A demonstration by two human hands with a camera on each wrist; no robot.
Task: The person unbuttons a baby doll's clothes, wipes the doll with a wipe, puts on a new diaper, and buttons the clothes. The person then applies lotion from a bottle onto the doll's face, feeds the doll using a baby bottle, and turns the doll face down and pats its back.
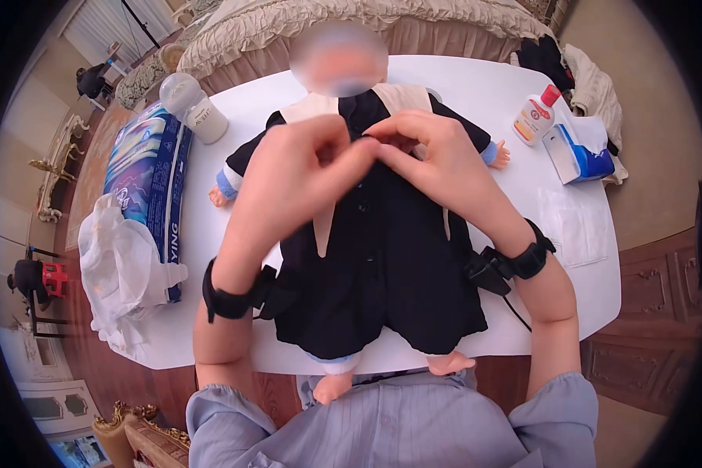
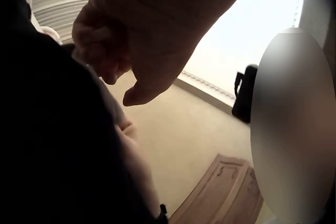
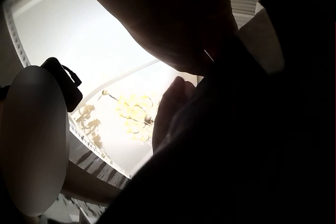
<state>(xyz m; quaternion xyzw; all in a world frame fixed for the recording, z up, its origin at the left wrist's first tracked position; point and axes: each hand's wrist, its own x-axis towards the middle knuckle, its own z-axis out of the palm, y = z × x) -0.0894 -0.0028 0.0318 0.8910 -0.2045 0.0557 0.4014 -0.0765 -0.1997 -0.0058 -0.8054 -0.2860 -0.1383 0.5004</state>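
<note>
A baby doll (image 1: 451, 363) lies on its back on a white table (image 1: 581, 292), its feet towards the person. It wears a black outfit (image 1: 331, 292) with a cream collar (image 1: 404, 96) and dark buttons (image 1: 363, 208) down the front. Over the doll's chest the left hand (image 1: 296, 168) and right hand (image 1: 437, 160) meet, thumbs and fingers bent and pinching at the garment's front opening. The pinched spot itself is hidden behind the fingers. In the left wrist view, the left hand (image 2: 152, 40) bends above the dark cloth. The right wrist view is mostly dark.
Left of the doll stand a blue diaper pack (image 1: 144, 160), a white bottle (image 1: 203, 113) and a crumpled white cloth (image 1: 121, 257). To the right are a red-capped bottle (image 1: 534, 118), a tissue pack (image 1: 577, 152) and a flat white sheet (image 1: 573, 226). A bed (image 1: 234, 39) stands behind the table.
</note>
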